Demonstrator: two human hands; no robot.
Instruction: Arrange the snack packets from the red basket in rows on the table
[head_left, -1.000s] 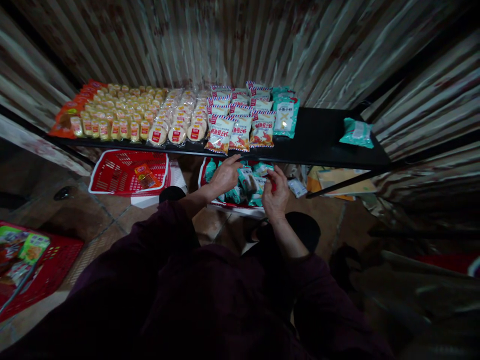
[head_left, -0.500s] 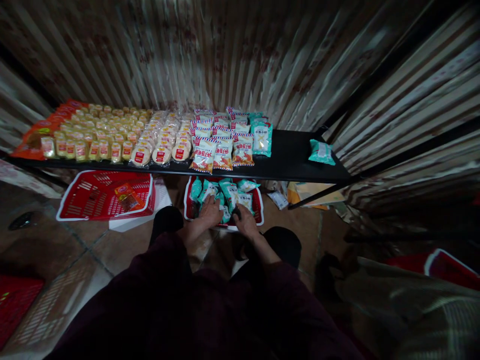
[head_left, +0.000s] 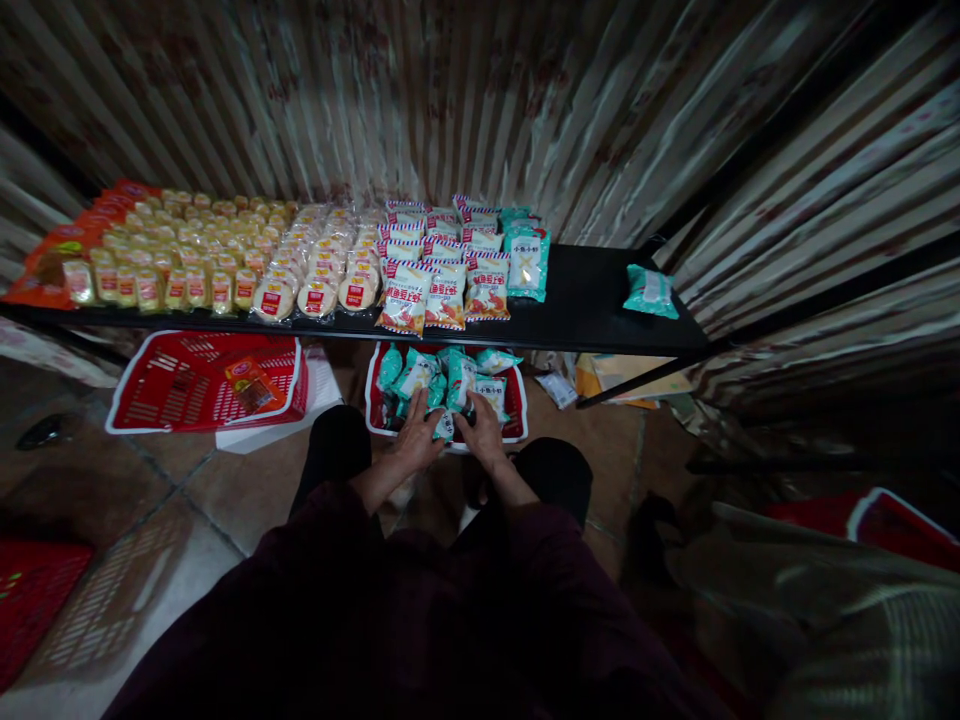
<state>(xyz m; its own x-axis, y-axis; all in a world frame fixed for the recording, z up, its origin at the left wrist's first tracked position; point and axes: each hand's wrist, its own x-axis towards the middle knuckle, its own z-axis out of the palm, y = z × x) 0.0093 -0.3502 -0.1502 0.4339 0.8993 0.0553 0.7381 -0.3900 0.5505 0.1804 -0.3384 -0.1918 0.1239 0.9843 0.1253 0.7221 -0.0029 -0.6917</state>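
Observation:
Several teal snack bags (head_left: 417, 374) lie in a red basket with a white rim (head_left: 523, 400) below the shelf. My left hand (head_left: 418, 435) is at the basket's near edge, fingers apart, touching the bags. Beside it my right hand (head_left: 483, 430) reaches over the same edge with its fingers spread. A small teal bag (head_left: 444, 426) lies between the two hands. On the black shelf (head_left: 585, 300) stand teal bags (head_left: 527, 262) next to rows of white and orange bags (head_left: 405, 298). One more teal bag (head_left: 651, 291) lies alone near the shelf's right end.
Round wrapped crackers (head_left: 317, 297), yellow wrapped snacks (head_left: 176, 288) and orange packets (head_left: 82, 235) fill the shelf's left part. A second red basket (head_left: 172, 385) holds an orange packet. Papers (head_left: 630, 375) lie below the shelf at right, near a black shelf leg.
Both hands have drawn back toward the near edge of the basket and their fingers have spread. Bags between them have shifted. The view has moved slightly.

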